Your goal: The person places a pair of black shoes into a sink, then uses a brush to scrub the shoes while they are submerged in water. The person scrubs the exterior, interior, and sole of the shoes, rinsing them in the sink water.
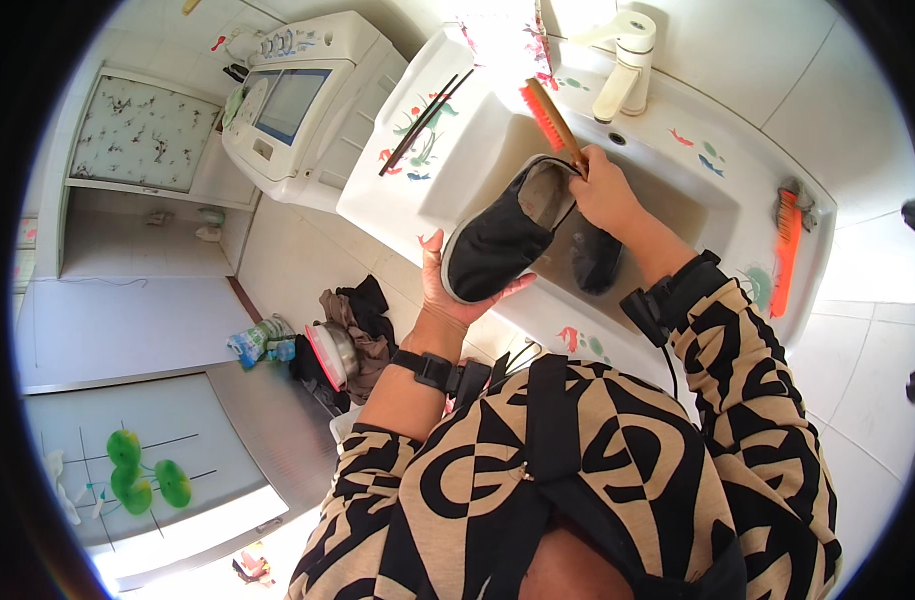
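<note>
My left hand (461, 292) supports a black slip-on shoe (495, 244) by its toe, over the left part of a white ceramic sink (457, 165). The shoe's opening faces up, with its heel towards the tap. In my right hand (606, 191) is a wooden-handled scrub brush (553, 120) with red-orange bristles, held at the shoe's heel; the bristles point away to the upper left, off the shoe. A second dark shoe (596, 259) lies partly under murky water in the basin, below my right forearm.
A cream tap (630, 67) stands at the sink's back. Dark chopsticks (427, 124) and a floral-patterned packet (506, 37) lie on the left rim, an orange brush (786, 251) on the right. A washing machine (300, 105) stands left; clothes and a metal basin (337, 356) are on the floor.
</note>
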A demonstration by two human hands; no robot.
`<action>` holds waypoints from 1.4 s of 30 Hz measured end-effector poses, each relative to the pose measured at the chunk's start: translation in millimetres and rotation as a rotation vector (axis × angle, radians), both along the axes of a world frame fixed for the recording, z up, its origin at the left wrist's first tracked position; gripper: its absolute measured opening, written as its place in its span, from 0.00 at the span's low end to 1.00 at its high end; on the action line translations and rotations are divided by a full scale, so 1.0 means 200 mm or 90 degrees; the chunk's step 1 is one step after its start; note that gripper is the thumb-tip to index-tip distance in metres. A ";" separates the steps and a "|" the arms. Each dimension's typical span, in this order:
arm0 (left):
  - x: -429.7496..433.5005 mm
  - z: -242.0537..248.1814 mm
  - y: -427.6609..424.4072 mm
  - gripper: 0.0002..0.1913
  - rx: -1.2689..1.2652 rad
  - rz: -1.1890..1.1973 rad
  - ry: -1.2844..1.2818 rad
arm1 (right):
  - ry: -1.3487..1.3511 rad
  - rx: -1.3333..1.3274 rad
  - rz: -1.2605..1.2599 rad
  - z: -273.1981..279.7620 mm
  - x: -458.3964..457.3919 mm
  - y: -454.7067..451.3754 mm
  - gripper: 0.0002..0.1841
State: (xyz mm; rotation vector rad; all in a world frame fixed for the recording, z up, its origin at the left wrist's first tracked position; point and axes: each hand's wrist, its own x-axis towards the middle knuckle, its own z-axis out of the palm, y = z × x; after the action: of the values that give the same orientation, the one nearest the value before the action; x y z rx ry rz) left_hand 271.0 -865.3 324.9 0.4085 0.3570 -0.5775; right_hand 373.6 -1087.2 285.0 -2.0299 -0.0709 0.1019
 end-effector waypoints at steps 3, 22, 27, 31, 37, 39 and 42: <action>-0.01 0.00 -0.01 0.42 -0.031 -0.019 -0.001 | 0.031 0.086 0.005 0.00 0.03 -0.01 0.14; 0.17 -0.11 -0.13 0.31 0.127 -0.032 0.188 | 0.288 -0.035 0.004 -0.03 -0.10 -0.22 0.24; 0.21 -0.13 -0.18 0.28 0.204 -0.081 0.240 | 0.399 -0.011 0.088 0.05 -0.13 -0.25 0.16; 0.23 -0.12 -0.18 0.27 0.235 -0.103 0.260 | 0.437 -0.029 0.084 0.09 -0.13 -0.26 0.13; 0.24 -0.15 -0.17 0.26 0.230 -0.108 0.270 | 0.506 -0.026 0.278 0.11 -0.09 -0.29 0.11; 0.24 -0.15 -0.17 0.26 0.233 -0.116 0.269 | 0.528 -0.043 0.273 0.07 -0.07 -0.27 0.11; 0.24 -0.16 -0.18 0.25 0.221 -0.112 0.262 | 0.452 -0.145 0.290 -0.02 -0.07 -0.19 0.13</action>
State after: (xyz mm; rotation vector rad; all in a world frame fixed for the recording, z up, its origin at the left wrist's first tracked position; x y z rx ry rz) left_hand 319.5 -901.8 293.0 0.6606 0.8294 -0.7763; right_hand 359.6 -1126.1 280.8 -2.0539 -0.0728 1.1470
